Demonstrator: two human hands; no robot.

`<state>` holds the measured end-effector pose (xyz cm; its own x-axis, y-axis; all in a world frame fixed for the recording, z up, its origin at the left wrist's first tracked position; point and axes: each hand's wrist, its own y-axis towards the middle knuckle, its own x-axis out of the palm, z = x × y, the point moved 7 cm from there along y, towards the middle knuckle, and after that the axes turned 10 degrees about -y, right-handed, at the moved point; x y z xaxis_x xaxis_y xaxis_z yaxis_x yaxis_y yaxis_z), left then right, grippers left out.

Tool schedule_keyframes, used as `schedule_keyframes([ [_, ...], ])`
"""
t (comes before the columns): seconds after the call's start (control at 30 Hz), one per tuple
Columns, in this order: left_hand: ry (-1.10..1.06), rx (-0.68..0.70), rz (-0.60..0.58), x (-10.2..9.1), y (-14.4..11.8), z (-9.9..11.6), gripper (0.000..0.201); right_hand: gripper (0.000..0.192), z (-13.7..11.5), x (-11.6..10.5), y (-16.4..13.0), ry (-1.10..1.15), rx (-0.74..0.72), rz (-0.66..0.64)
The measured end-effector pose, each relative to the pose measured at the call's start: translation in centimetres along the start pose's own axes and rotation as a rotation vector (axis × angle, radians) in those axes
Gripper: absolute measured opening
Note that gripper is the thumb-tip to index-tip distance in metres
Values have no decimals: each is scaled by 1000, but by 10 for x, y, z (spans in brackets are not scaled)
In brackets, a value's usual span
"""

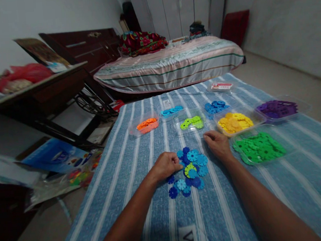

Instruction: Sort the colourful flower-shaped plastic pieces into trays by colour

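Note:
A small heap of plastic snowflake discs [191,168], mostly light blue and dark blue with one lime piece, lies on a blue striped cloth [144,197]. My left hand [166,165] rests curled at the heap's left edge, fingertips touching the discs; whether it pinches one I cannot tell. My right hand [218,144] sits curled just right of the heap, knuckles up, beside the tray of green discs [260,147]. What its fingers hold is hidden.
Clear trays of sorted discs stand behind the heap: orange [147,125], light blue [172,111], lime [192,123], dark blue [214,107], yellow [235,122], purple [277,108]. A bed [172,65] lies beyond, a dark table [48,92] and floor clutter [60,163] at left.

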<state>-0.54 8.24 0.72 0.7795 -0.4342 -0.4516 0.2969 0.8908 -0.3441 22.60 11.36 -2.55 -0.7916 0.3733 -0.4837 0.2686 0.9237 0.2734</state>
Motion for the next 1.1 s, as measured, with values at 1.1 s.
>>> schedule_keyframes([
  [1.1, -204, 56, 298, -54, 25, 36, 17, 32, -3, -1, 0, 4, -1, -13],
])
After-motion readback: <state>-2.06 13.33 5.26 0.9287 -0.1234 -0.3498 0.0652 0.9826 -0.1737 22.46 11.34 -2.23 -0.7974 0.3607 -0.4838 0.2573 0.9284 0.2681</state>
